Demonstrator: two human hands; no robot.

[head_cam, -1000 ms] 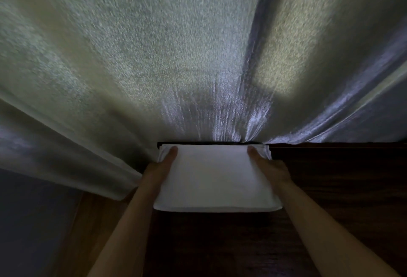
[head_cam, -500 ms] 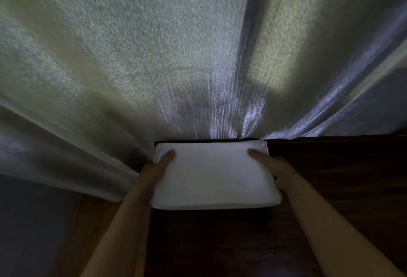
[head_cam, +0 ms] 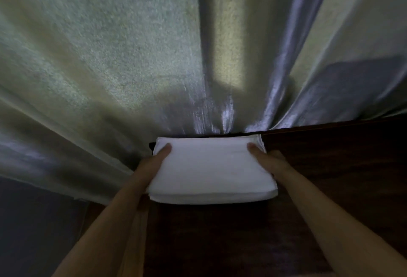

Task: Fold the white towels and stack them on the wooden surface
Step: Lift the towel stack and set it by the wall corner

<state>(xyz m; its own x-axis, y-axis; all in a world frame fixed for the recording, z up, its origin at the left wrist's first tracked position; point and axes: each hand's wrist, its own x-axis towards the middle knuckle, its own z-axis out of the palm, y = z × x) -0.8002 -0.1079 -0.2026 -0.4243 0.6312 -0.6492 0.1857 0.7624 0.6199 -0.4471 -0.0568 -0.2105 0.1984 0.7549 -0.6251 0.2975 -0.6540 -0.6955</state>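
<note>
Two hands hold the folded towel (head_cam: 211,171) at its sides, at the far edge of the dark wooden surface (head_cam: 330,177), against the curtain (head_cam: 110,56). The left hand (head_cam: 152,166) and the right hand (head_cam: 271,164) each have a grip closed on it, thumb on top. If one side is released earlier, the layers may slide and the fold may open.

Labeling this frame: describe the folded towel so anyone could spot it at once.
Start at the pale curtain filling the upper frame, then drop to the dark wooden surface below it. The folded white towel sits at that surface's far edge, gripped by the left hand and right hand. It is the only bright, flat, layered rectangle there.
</note>
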